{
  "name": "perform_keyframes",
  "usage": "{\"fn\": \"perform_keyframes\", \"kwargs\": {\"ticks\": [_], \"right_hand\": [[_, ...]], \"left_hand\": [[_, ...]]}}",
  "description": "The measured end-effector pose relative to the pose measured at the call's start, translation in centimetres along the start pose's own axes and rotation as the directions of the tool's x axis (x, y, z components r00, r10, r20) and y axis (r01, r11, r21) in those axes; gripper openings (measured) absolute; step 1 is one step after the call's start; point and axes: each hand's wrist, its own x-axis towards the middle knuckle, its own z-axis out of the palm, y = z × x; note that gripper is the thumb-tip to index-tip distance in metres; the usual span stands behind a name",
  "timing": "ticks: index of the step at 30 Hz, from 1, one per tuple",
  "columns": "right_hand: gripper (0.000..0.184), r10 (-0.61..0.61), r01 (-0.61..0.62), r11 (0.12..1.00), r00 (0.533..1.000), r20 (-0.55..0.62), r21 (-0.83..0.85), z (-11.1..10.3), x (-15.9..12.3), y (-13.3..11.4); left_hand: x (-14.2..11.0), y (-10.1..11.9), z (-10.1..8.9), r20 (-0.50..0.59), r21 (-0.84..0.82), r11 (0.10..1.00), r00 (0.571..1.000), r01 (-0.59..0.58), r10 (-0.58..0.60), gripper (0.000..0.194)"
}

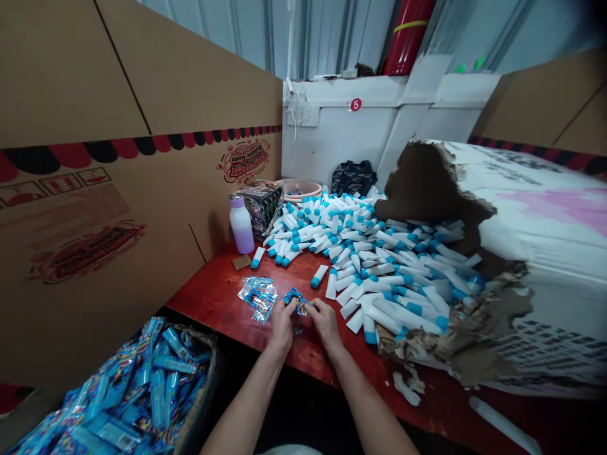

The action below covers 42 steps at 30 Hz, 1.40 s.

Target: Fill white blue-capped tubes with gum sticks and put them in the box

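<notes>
Blue foil packet [294, 301] in the grip, left hand [282, 325] and right hand [325, 322] covering most of it, print too small to read, basket [211, 344] down left of the grip, cut off by the frame's bottom edge

The left arm [241, 404] and the right arm [374, 404] are seen as bare from the wrists on down to the bottom of the view. They are long and get thinner near the wrists. The left hand [282, 325] and the right hand [325, 322] are seen at their ends. A bit of pale cloth [289, 450] is seen at the bottom edge, between the arms.
</notes>
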Motion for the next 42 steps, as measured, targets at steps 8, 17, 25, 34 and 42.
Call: {"fn": "perform_keyframes", "kwargs": {"ticks": [8, 17, 25, 34, 42], "right_hand": [[0.025, -0.100, 0.098, 0.939, 0.995, 0.010, -0.329, -0.5, 4.3, -0.2], [0.025, -0.137, 0.320, 0.394, 0.947, 0.289, -0.861, -1.9, 9.4, -0.4], [0.033, -0.244, 0.325, 0.899, 0.929, 0.279, -0.294, -0.2, 4.3, -3.6], [0.043, -0.322, 0.390, 0.837, 0.918, 0.230, -0.383, -0.8, -2.6, -5.0], [0.042, -0.340, 0.370, 0.704, 0.925, 0.170, -0.606, -1.9, -4.0, -4.6]], "left_hand": [[2.3, 0.9, -0.8, -0.203, -0.167, 0.985, 0.976, 0.041, -0.075, 0.029], [3.2, 2.7, -3.0, -0.201, -0.389, 0.907, 0.947, 0.158, -0.252, 0.011], [3.0, 3.7, -4.4, -0.250, -0.402, 0.915, 0.959, 0.024, -0.135, 0.016], [1.1, 3.5, -3.2, -0.267, -0.263, 0.960, 0.963, -0.094, 0.022, 0.028], [-0.4, 2.8, -2.0, -0.254, -0.170, 0.978, 0.964, -0.121, 0.075, 0.027]]}}
